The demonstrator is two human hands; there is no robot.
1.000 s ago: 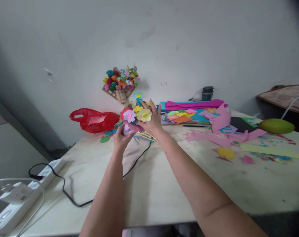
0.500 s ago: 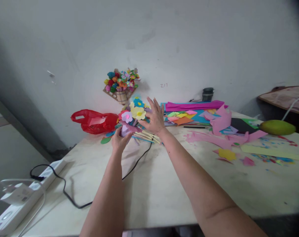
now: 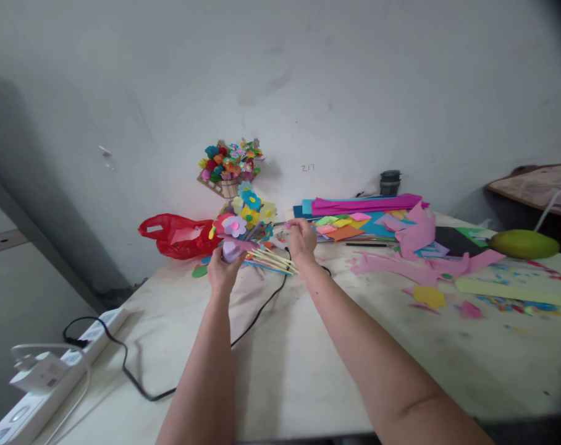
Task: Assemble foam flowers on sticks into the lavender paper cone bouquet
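Note:
My left hand (image 3: 222, 272) is closed around a lilac holder (image 3: 231, 250) at the base of a bunch of paper flowers (image 3: 250, 216). Blue, yellow, cream and lilac blooms fill the bunch. To its right is my right hand (image 3: 303, 240), apart from the blooms, with fingers drawn together. A small pinkish bit shows at its fingertips; I cannot make out what it is. Between the hands, several thin pale sticks (image 3: 274, 259) lie on the table.
A red plastic bag (image 3: 178, 238) lies behind on the left. Against the wall stands a flower-basket craft (image 3: 229, 164). Coloured paper sheets (image 3: 377, 204), pink scraps (image 3: 405, 266) and a yellow-green fruit (image 3: 524, 244) are to the right. A black cable (image 3: 262, 312) runs from the power strip (image 3: 86, 346).
My right hand has left the flowers, moved slightly right and down, and its spread fingers have come together. My left hand stays on the lilac holder. More blooms now show.

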